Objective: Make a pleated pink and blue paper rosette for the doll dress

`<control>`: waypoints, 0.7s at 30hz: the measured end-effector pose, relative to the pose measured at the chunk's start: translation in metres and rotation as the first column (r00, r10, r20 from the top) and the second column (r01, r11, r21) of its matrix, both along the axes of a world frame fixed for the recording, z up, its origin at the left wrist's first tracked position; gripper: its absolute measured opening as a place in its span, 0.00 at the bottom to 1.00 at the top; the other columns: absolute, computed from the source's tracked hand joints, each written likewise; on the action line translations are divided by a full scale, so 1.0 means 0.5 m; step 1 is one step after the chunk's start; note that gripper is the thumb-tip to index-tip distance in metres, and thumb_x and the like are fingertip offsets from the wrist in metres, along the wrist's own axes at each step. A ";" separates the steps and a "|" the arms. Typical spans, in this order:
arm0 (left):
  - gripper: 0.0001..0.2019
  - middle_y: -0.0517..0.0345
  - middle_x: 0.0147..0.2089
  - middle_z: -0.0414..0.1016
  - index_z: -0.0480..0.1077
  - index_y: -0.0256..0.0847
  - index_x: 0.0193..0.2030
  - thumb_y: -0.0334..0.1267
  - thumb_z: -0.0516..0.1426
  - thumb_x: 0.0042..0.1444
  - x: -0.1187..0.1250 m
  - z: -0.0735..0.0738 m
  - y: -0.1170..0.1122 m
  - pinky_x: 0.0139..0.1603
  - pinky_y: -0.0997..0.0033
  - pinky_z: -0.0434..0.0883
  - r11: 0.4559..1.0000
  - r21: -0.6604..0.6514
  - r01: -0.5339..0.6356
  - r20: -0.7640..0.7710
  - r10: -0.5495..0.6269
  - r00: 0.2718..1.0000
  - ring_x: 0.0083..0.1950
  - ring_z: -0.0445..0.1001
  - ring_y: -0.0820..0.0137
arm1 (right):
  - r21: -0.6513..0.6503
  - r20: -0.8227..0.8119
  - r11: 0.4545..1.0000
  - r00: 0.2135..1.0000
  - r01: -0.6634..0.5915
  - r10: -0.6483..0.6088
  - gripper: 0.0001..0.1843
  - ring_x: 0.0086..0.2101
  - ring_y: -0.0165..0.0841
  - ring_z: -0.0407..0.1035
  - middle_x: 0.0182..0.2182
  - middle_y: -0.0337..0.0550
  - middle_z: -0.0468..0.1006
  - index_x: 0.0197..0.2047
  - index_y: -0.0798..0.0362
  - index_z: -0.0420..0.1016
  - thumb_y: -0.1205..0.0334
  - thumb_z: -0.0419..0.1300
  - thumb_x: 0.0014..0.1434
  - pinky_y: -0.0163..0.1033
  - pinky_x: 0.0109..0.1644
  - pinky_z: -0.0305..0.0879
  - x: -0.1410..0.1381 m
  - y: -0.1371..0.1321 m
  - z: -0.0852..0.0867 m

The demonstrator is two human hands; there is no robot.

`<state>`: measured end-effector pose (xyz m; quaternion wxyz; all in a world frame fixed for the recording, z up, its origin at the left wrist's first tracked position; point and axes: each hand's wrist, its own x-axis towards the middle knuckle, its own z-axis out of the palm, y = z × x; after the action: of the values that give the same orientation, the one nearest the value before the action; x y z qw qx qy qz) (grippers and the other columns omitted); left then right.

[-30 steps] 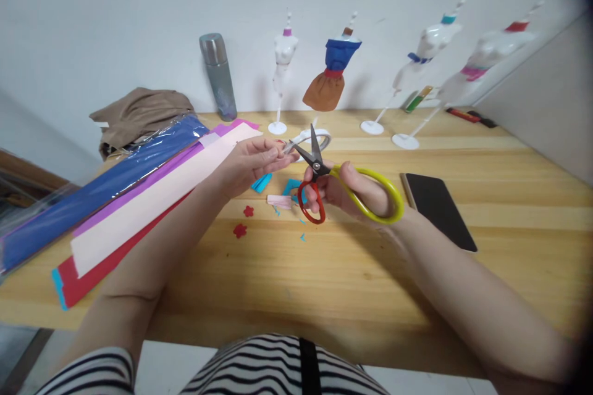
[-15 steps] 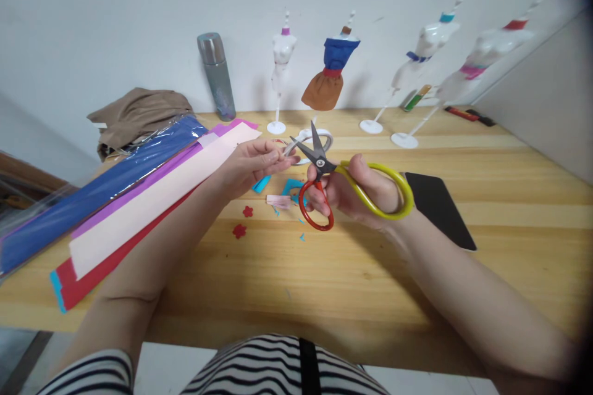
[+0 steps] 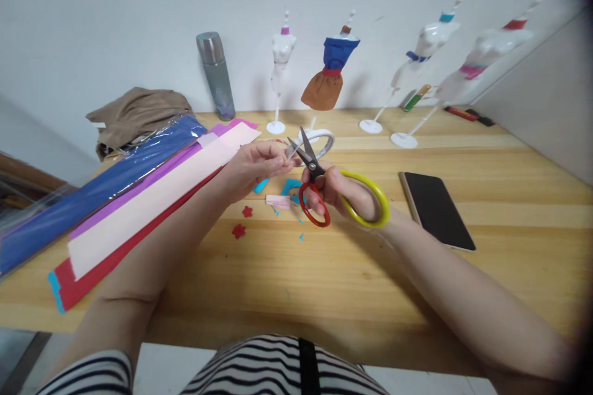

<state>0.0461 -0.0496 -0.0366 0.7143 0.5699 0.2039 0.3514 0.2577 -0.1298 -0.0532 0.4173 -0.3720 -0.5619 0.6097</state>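
My left hand (image 3: 259, 170) is closed in a pinch on a thin whitish strip of tape, and a white tape roll (image 3: 330, 143) shows just beyond the fingertips. Whether the roll is held or rests on the table I cannot tell. My right hand (image 3: 345, 191) grips scissors (image 3: 312, 166) with one yellow and one red handle loop. Their blades are parted, pointing up and left around the strip close to my left fingertips. On the table below lie two red paper flowers (image 3: 247, 212), a pale pink paper piece (image 3: 278, 200) and blue paper scraps (image 3: 291, 186).
Coloured paper sheets (image 3: 152, 200) and a plastic-wrapped blue pack (image 3: 106, 188) lie at left, by brown cloth (image 3: 143, 111). A flask (image 3: 217, 80) and several mannequins on stands, one in a blue top (image 3: 340, 52), line the back. A dark-screened phone or tablet (image 3: 438, 207) lies right.
My right hand has brought the scissors left, so the blades now reach around the tape strip by my left fingers. The left hand has barely shifted.
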 end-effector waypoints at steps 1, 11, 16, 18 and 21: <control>0.16 0.55 0.39 0.83 0.78 0.37 0.28 0.46 0.76 0.47 0.000 -0.001 0.001 0.58 0.66 0.74 1.000 0.016 -0.004 0.002 0.004 1.000 0.47 0.82 0.68 | 0.005 -0.002 1.000 1.000 0.003 -0.003 0.35 0.20 0.30 0.62 0.21 0.32 0.69 0.41 0.48 0.66 0.22 0.60 0.56 0.40 0.28 0.60 -0.001 0.000 -0.001; 0.15 0.54 0.41 0.82 0.78 0.38 0.27 0.45 0.75 0.47 0.001 -0.005 0.003 0.63 0.63 0.72 1.000 0.026 -0.016 -0.024 0.017 1.000 0.51 0.82 0.66 | -0.045 -0.115 0.999 0.993 0.005 -0.010 0.30 0.14 0.25 0.48 0.15 0.24 0.61 0.40 0.48 0.67 0.26 0.60 0.61 0.38 0.23 0.54 -0.009 -0.001 -0.006; 0.15 0.54 0.40 0.82 0.78 0.38 0.29 0.44 0.75 0.47 0.003 -0.006 -0.004 0.60 0.65 0.74 1.000 -0.025 -0.006 -0.018 0.005 1.000 0.48 0.82 0.67 | 0.039 -0.033 0.997 0.998 0.060 -0.059 0.31 0.13 0.24 0.50 0.14 0.24 0.62 0.40 0.48 0.67 0.26 0.60 0.61 0.34 0.19 0.51 -0.012 -0.002 -0.019; 0.15 0.55 0.40 0.82 0.78 0.38 0.29 0.45 0.76 0.47 0.005 -0.010 -0.007 0.58 0.66 0.74 0.999 -0.053 0.012 0.000 -0.012 1.000 0.47 0.82 0.68 | 0.027 -0.027 0.998 0.998 0.064 -0.064 0.33 0.14 0.25 0.55 0.16 0.26 0.66 0.39 0.48 0.66 0.24 0.60 0.59 0.33 0.18 0.52 -0.014 -0.004 -0.021; 0.16 0.54 0.39 0.83 0.79 0.38 0.31 0.46 0.76 0.46 0.010 -0.019 -0.009 0.59 0.66 0.74 0.996 -0.088 0.023 0.012 -0.022 1.000 0.46 0.82 0.68 | -0.005 -0.053 0.999 0.998 0.040 -0.040 0.32 0.17 0.28 0.65 0.20 0.30 0.72 0.39 0.48 0.65 0.25 0.61 0.59 0.35 0.22 0.63 -0.014 -0.006 -0.024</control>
<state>0.0509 -0.0541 -0.0460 0.7437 0.5382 0.2089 0.3372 0.2509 -0.1327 -0.0652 0.4435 -0.3674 -0.5419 0.6121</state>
